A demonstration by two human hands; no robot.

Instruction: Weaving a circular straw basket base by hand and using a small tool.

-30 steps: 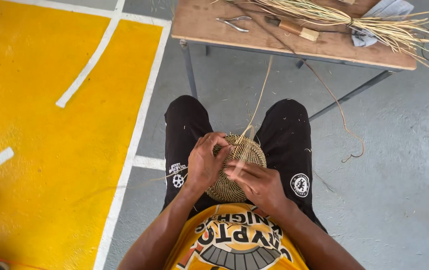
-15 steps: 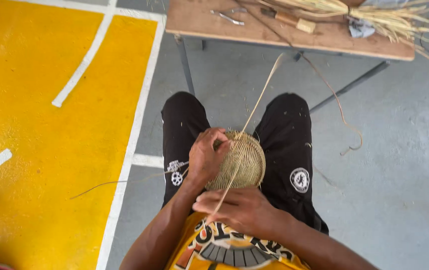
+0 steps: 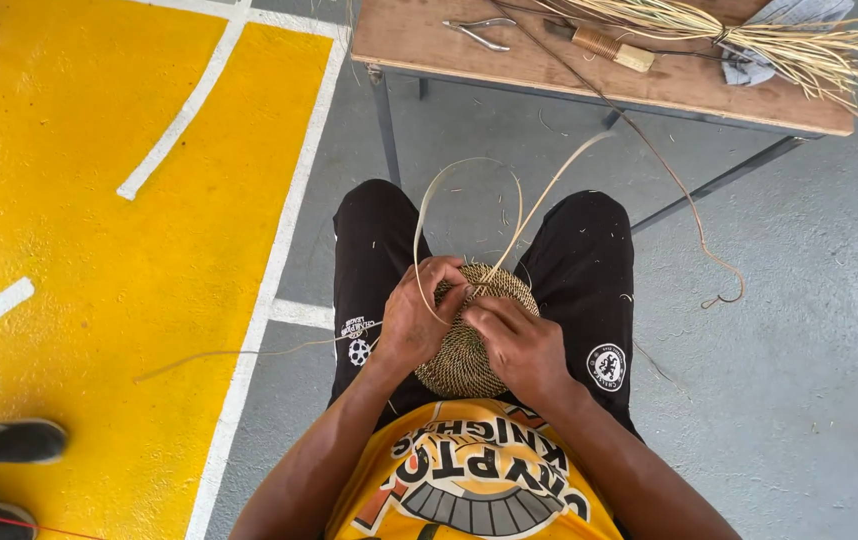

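Wooden table (image 3: 649,85) at far side, w/ bundle of straw fibres (image 3: 749,40), pliers (image 3: 479,32) & a wrapped-handle tool (image 3: 604,45) on top. Round woven disc (image 3: 464,350) sits near, in the lap betw. both hands. Left hand (image 3: 419,320) clamped on disc's left edge; right hand (image 3: 519,345) lies on its right part, fingers pinched on thin strand (image 3: 469,215) that loops up above the disc. Black shoe (image 3: 9,440) near left on yellow floor.
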